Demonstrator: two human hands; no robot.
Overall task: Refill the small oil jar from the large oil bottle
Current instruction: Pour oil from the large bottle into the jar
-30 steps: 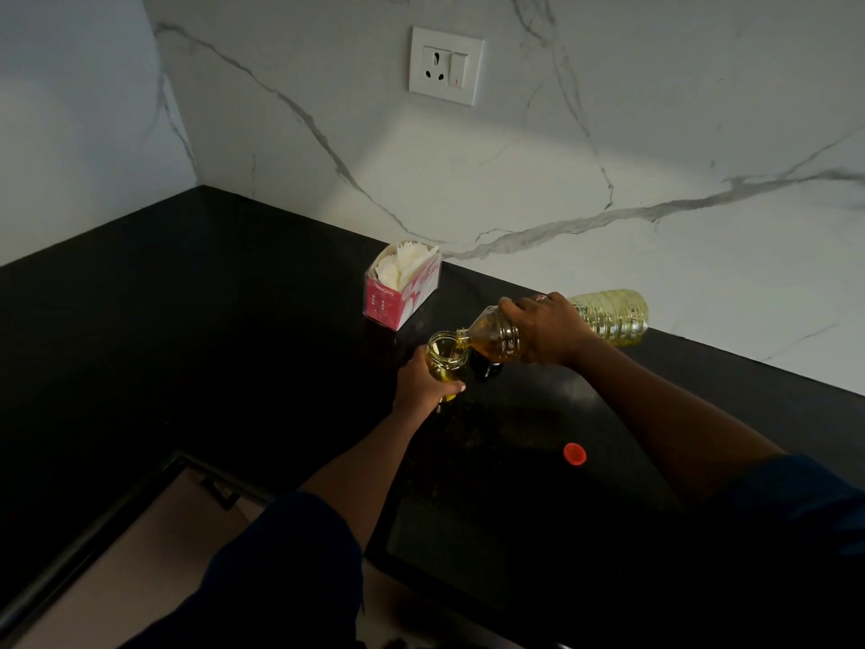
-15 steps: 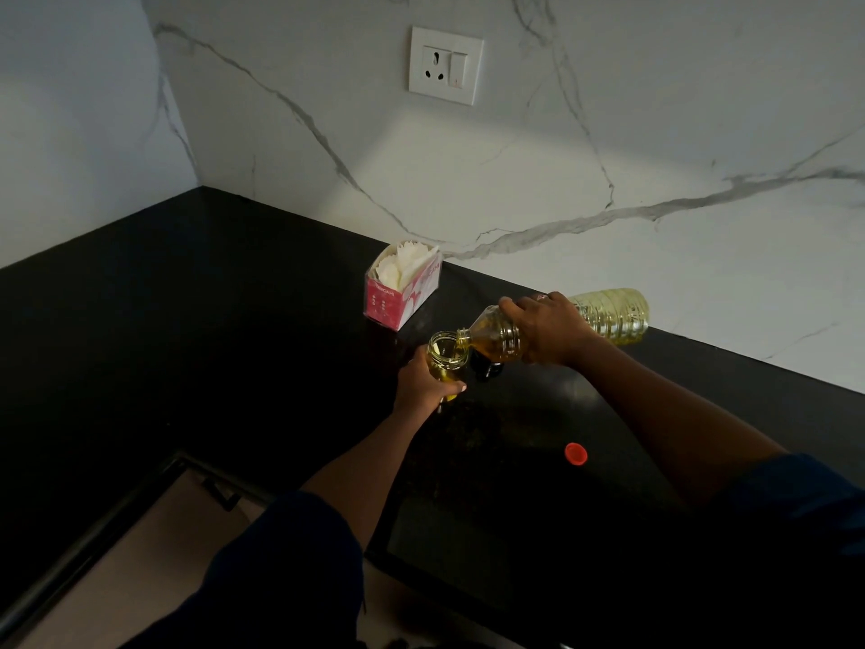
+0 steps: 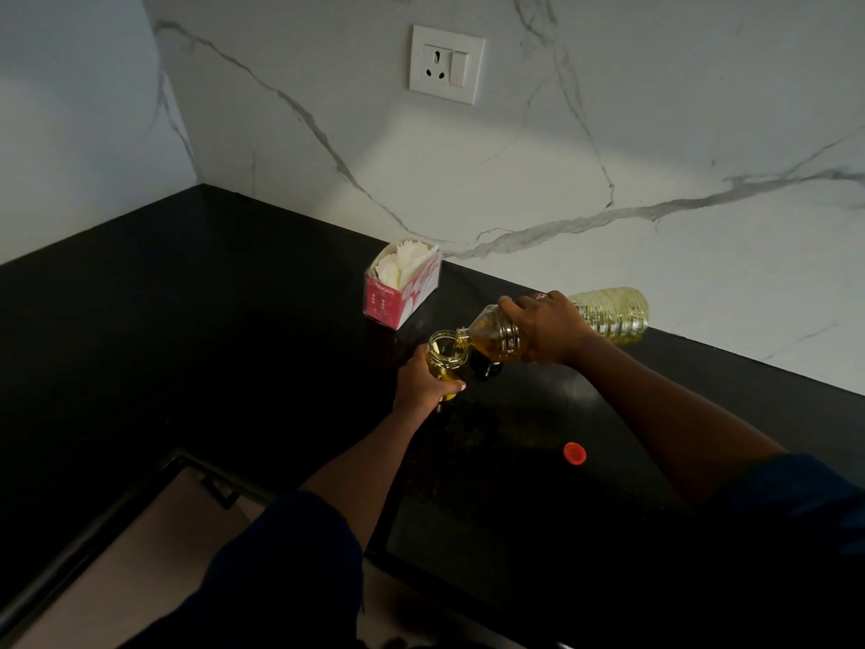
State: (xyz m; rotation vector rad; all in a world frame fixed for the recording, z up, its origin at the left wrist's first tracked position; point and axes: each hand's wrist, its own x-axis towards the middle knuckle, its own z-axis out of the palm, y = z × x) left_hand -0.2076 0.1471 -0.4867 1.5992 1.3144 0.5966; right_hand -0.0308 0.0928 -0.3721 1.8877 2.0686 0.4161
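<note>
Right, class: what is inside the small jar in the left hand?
Yellow oil shows through the small jar; the large bottle tips its mouth over the rim. The left hand wraps its lower part, so the fill level is hidden.

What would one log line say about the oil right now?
step: pouring | left hand holds jar | right hand tips bottle, mouth at jar rim | red cap off, on counter

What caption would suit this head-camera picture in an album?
Right hand tips the large oil bottle into the small jar gripped by the left hand; red cap lies nearby.
</note>
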